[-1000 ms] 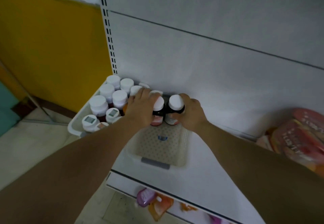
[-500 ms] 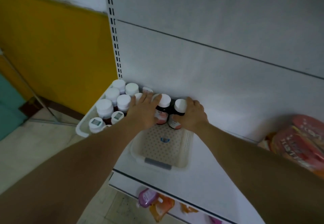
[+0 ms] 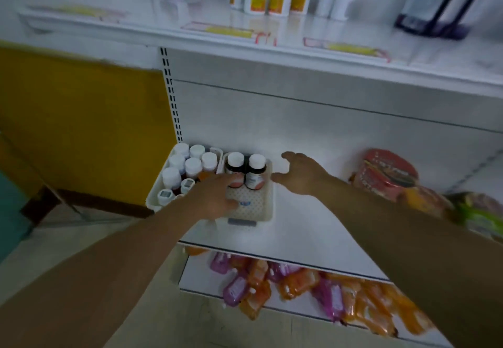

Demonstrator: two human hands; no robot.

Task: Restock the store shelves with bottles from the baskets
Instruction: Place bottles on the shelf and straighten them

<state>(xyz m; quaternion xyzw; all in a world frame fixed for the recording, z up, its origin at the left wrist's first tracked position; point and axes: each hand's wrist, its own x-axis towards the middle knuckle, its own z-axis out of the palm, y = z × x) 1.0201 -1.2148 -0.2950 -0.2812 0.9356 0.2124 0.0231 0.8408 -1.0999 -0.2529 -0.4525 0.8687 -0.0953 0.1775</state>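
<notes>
- Where the left hand (image 3: 215, 198) hangs over the near basket (image 3: 268, 184): fingers (image 3: 227, 180) loosely spread, gripping nothing, tips just short of two dark bottles (image 3: 246, 170).
- Upright at the basket's far end, side by side, touching, white caps up.
- Right hand (image 3: 300, 174) beyond the basket's right wall: fingers splayed wide, empty, above the bare shelf (image 3: 299, 228).
- Left of the left fingers: second basket (image 3: 155, 198), packed with white-capped bottles (image 3: 190, 168).

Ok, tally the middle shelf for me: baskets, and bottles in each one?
Baskets: 2
Left basket bottles: 8 in view
Right basket bottles: 2
Total: 10 bottles in 2 baskets; the left hand may hide more.
</notes>
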